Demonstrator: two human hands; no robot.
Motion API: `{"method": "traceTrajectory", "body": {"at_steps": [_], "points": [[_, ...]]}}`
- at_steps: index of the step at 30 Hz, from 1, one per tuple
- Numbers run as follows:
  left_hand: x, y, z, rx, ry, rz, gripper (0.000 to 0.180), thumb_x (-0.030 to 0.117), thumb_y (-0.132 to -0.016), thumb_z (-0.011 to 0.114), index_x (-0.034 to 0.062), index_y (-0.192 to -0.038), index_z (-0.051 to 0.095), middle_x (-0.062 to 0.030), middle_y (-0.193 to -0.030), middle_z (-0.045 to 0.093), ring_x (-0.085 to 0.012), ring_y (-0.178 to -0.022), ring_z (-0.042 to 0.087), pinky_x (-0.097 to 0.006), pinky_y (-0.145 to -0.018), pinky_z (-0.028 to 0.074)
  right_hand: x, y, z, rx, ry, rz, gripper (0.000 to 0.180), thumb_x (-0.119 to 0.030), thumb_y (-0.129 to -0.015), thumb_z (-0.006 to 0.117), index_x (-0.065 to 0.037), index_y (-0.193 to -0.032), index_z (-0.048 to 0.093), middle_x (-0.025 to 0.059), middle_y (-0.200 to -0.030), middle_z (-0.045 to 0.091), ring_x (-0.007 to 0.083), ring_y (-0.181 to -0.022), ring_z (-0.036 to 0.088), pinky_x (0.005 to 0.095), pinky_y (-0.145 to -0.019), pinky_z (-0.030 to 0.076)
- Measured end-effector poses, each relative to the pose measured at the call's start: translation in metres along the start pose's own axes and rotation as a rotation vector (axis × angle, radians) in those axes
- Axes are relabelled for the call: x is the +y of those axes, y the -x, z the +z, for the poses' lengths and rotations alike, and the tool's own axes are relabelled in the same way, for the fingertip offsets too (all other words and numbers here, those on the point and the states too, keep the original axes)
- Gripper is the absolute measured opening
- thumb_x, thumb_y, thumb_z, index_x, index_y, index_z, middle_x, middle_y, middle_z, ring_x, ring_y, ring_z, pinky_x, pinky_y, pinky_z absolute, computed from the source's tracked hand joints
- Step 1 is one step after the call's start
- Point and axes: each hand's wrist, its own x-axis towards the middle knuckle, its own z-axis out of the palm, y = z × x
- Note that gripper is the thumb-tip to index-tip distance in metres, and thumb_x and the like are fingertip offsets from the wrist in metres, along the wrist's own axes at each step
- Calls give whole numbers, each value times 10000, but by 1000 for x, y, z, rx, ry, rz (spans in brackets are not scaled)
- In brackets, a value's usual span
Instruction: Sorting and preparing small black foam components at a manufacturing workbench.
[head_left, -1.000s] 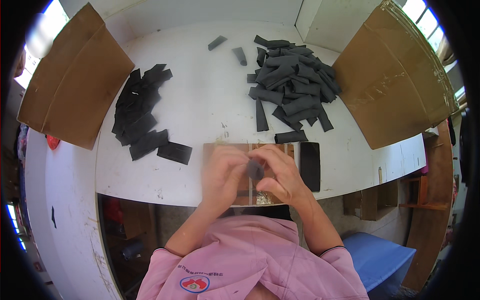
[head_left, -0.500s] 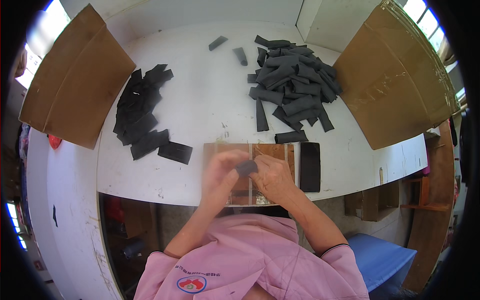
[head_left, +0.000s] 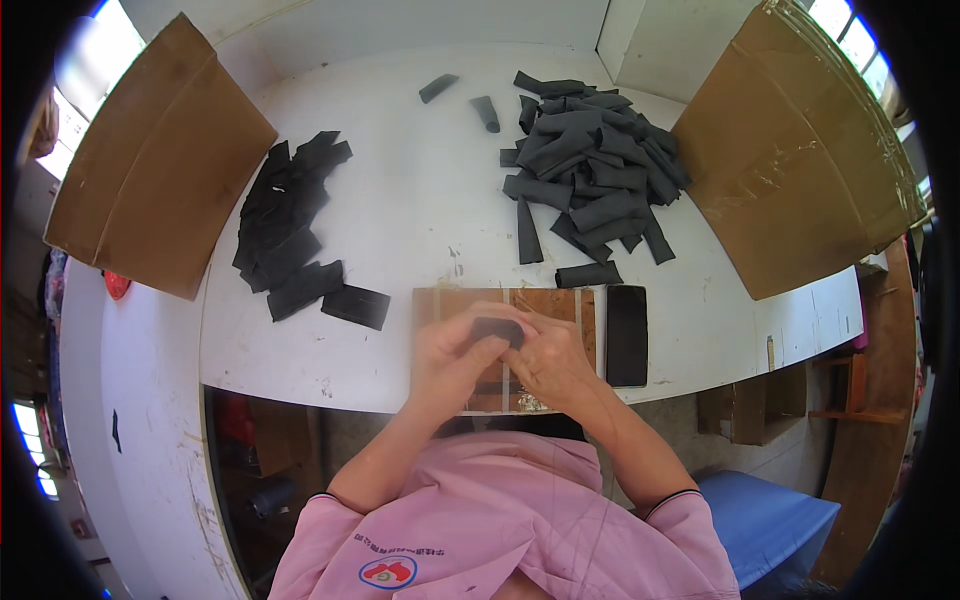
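Observation:
Between my two hands is a dark grey fabric piece (head_left: pixel 496 330), bent into a curve above a brown board (head_left: pixel 560 300) with pale strips across it. My left hand (head_left: pixel 455 343) is closed on the piece's left side, thumb across its lower edge. My right hand (head_left: pixel 548 355) grips the right end with bent fingers; its fingertips are partly hidden. Just right of the board lies a black rectangular block (head_left: pixel 627 336). Farther off at the right is a large heap of grey folded fabric pieces (head_left: pixel 590 160). A pile of flatter dark pieces (head_left: pixel 285 220) lies at the left.
Cardboard panels stand on the left (head_left: pixel 165 160) and right (head_left: pixel 800 150) of the white table (head_left: pixel 400 200). Two loose grey pieces (head_left: pixel 438 88) lie near the back. Beyond the front edge at the right is a blue covered seat (head_left: pixel 765 525).
My left hand has shifted slightly right and closer round the grey piece, covering more of it. The whole view has moved slightly; the piles lie as before.

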Motion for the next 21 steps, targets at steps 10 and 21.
{"method": "traceTrajectory", "body": {"at_steps": [10, 21], "points": [[2, 5, 3, 63, 96, -73, 145, 68, -792, 554, -34, -893, 572, -76, -923, 573, -130, -859, 528, -256, -769, 416, -1, 2, -1, -35, -117, -11, 138, -158, -719, 583, -40, -788, 575, 112, -687, 566, 273, -613, 569, 358, -502, 442], [11, -4, 10, 111, -500, 110, 111, 55, -731, 632, -15, -806, 589, -84, -822, 595, -143, -745, 537, -254, -680, 423, 11, 11, 11, -16, -118, -22, 151, -168, -775, 530, -25, -804, 570, 103, -669, 561, 288, -595, 557, 367, -513, 438]]}}
